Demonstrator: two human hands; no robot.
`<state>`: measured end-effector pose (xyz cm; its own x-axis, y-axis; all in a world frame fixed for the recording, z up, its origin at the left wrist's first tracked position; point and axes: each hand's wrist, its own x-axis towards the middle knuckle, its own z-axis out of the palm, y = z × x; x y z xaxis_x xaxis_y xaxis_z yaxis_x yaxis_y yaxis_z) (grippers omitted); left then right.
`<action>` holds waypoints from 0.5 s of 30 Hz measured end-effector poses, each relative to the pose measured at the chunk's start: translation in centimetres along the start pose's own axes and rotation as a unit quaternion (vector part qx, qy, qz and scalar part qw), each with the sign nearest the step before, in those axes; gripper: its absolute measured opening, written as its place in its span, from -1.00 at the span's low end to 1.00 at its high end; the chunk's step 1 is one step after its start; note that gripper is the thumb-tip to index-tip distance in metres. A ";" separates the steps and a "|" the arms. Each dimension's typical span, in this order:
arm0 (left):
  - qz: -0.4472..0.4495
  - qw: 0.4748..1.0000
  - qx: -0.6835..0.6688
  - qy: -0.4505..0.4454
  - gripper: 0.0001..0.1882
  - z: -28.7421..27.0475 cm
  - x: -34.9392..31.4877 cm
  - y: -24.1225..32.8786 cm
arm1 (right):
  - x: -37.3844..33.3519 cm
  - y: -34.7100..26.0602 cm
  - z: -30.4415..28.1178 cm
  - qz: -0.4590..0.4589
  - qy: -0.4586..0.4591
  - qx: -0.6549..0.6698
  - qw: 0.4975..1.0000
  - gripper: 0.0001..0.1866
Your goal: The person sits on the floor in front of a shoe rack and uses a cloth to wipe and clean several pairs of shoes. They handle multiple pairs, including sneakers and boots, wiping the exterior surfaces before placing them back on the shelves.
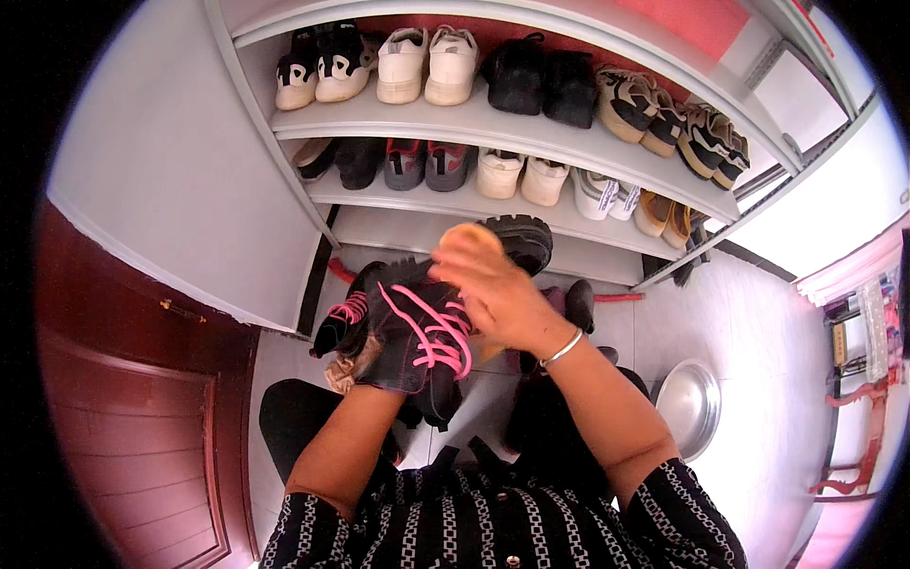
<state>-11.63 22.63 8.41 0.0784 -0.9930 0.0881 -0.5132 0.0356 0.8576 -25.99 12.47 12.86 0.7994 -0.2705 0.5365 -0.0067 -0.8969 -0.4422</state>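
A black boot with loose pink laces (396, 346) is raised in front of me, its toe pointing away. My left forearm (355, 441) runs up into its opening; the hand itself is hidden, and the boot rests on it. Above the toe, my right hand (493, 289), with a silver bangle at the wrist, is curled round a rounded orange-yellow pad (471, 237) that looks like a sponge. Motion smears the fingers a little. To the left, on the floor, a matching boot (334, 330) shows pink laces. A black shoe with a thick lugged sole (523, 242) appears just behind my right hand.
A white shoe rack (379, 220) with several pairs of shoes stands ahead. A metal basin (690, 408) sits on the tiled floor at right. Crumpled tan material (339, 375) lies beside the matching boot. A dark red door (142, 427) is at left. More dark footwear (580, 303) stands near the rack.
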 end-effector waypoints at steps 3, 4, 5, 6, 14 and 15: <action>-0.010 1.000 0.016 0.021 -0.58 -0.6 -0.4 -0.2 | -1.0 1.3 -2.0 0.086 0.050 -0.158 0.982 -0.57; -0.015 0.999 0.022 0.026 -0.58 -0.7 -0.6 -0.5 | -1.4 1.5 -2.2 0.114 0.081 -0.154 0.978 -0.60; -0.018 0.999 0.027 0.030 -0.58 -0.8 -0.7 -0.7 | -1.7 1.7 -2.2 0.110 0.099 -0.151 0.977 -0.61; -0.022 0.999 0.032 0.034 -0.58 -1.0 -0.7 -0.9 | -1.9 1.8 -2.2 0.106 0.117 -0.148 0.976 -0.63; 0.016 0.998 0.060 -0.005 -0.58 0.4 -2.0 -0.5 | 0.4 -1.2 2.5 0.091 0.014 -0.003 0.996 -0.87; 0.031 0.998 0.059 -0.018 -0.58 0.9 -1.9 -0.1 | 0.5 -1.1 3.9 0.089 -0.040 0.050 0.994 -0.88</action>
<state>-12.52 24.39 7.73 0.0130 -0.9929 0.1185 -0.6130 0.0858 0.7854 -23.22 14.70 10.87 0.8364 -0.3893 0.3859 -0.0962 -0.7974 -0.5958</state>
